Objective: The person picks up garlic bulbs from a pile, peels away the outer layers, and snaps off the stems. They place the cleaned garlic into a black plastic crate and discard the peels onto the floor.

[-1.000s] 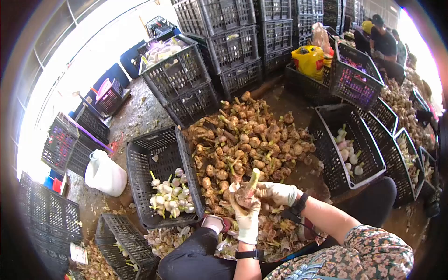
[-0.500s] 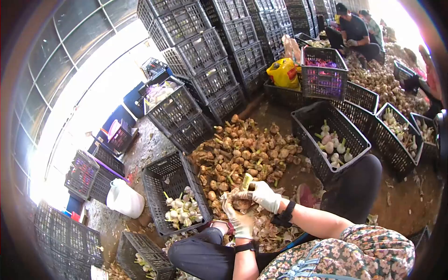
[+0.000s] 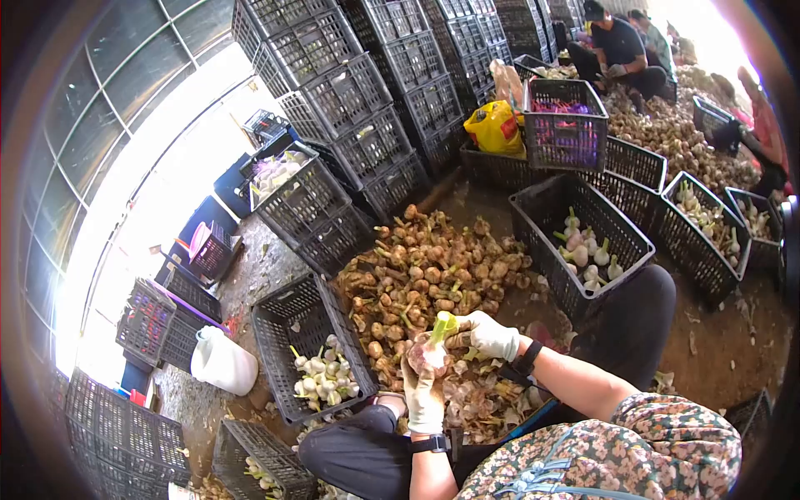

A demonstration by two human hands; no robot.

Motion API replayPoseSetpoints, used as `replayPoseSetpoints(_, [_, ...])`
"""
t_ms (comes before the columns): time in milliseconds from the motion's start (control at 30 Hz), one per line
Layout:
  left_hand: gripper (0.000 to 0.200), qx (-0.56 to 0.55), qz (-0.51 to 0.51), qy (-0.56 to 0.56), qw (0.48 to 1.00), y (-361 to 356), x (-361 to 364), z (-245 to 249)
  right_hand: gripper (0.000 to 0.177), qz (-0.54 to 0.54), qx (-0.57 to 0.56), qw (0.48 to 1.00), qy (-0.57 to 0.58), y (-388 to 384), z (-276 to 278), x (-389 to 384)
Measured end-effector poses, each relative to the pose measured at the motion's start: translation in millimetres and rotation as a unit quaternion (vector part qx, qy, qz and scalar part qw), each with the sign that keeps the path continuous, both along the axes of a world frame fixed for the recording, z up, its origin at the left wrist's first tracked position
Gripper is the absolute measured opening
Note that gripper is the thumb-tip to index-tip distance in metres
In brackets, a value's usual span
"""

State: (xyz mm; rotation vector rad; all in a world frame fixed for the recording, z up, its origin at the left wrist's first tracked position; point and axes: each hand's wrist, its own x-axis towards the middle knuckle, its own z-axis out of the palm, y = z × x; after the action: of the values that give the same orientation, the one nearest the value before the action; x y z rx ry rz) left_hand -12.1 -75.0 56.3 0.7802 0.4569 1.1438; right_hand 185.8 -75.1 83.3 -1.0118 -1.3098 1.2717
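A garlic bulb with a purplish-white head and a short green stem is held in front of me. My left hand, in a pale glove, is closed round the head from below. My gloved right hand pinches at the stem's right side; whether it also holds a small tool is hidden. Just beyond lies a heap of brown, unpeeled garlic. Peeled bulbs fill one end of the black crate to the left. More pale bulbs lie inside the crate at the right.
Loose garlic skins cover the floor by my legs. Tall stacks of black crates rise behind the heap. A white jug stands at left. At the back right, a person sits beside another large garlic pile.
Brown outer skin has come off the garlic bulb, and its pale purplish head now shows. My left hand has turned more upright beneath it; my right hand stays at the stem.
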Motion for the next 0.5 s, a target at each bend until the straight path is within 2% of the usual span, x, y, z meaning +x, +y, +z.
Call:
replayPoseSetpoints(33, [0.084, -0.001, 0.000, 0.000, 1.000, 1.5, -1.5, -4.9, 0.016, 0.000, -0.001, 1.000, 0.000, -1.4, -0.5, 0.6])
replayPoseSetpoints(100, [0.081, -0.108, -0.050, -0.117, 0.986, 3.5, -3.5, -11.5, 0.017, -0.009, -0.091, 0.995, 0.038, -5.7, 3.7, -0.2])
replayPoseSetpoints(133, [0.076, -0.070, -0.040, -0.081, 0.993, 3.2, -0.3, -10.3, 0.017, -0.009, -0.090, 0.995, 0.039, -7.7, 7.3, -3.7])
replayPoseSetpoints(167, [0.076, -0.069, -0.041, -0.079, 0.994, 5.5, 0.0, -18.3, 0.018, -0.010, -0.043, 0.998, 0.034, -9.4, 10.4, -8.6])
replayPoseSetpoints(200, [0.073, 0.022, 0.008, 0.032, 0.999, 6.6, 2.6, -18.2, 0.018, -0.010, 0.002, 1.000, 0.028, -10.4, 11.1, -10.9])
replayPoseSetpoints(233, [0.070, 0.111, 0.057, 0.143, 0.982, 6.7, 3.7, -18.4, 0.018, -0.011, 0.002, 1.000, 0.029, -10.4, 9.6, -10.5])
replayPoseSetpoints(267, [0.065, 0.055, 0.067, 0.151, 0.985, 6.3, 4.5, -18.8, 0.019, -0.029, -0.011, 0.998, 0.048, -10.0, 7.0, -10.2])
replayPoseSetpoints(300, [0.057, -0.037, -0.002, 0.036, 0.999, 3.9, -4.0, -9.5, 0.019, -0.046, -0.024, 0.996, 0.068, -8.2, 2.5, -9.6])
replayPoseSetpoints(367, [0.057, -0.138, 0.011, -0.001, 0.990, 8.8, -7.8, -14.6, 0.018, -0.044, 0.003, 0.996, 0.077, -4.1, -10.9, -13.7])
replayPoseSetpoints(400, [0.057, -0.138, 0.011, -0.001, 0.990, 12.3, -6.7, -21.2, 0.018, -0.061, -0.031, 0.994, 0.085, -5.1, -11.7, -17.4])
replayPoseSetpoints(433, [0.059, -0.050, 0.093, 0.101, 0.989, 15.3, -3.2, -28.4, 0.018, -0.078, -0.065, 0.990, 0.093, -6.2, -12.3, -19.6])
replayPoseSetpoints(467, [0.061, 0.040, 0.173, 0.200, 0.964, 16.0, 0.0, -36.1, 0.017, -0.088, -0.075, 0.990, 0.084, -7.5, -12.9, -20.5])
replayPoseSetpoints(500, [0.067, 0.113, 0.187, 0.215, 0.952, -1.2, 9.0, -12.1, 0.017, -0.088, -0.075, 0.990, 0.084, -8.5, -10.1, -19.9])
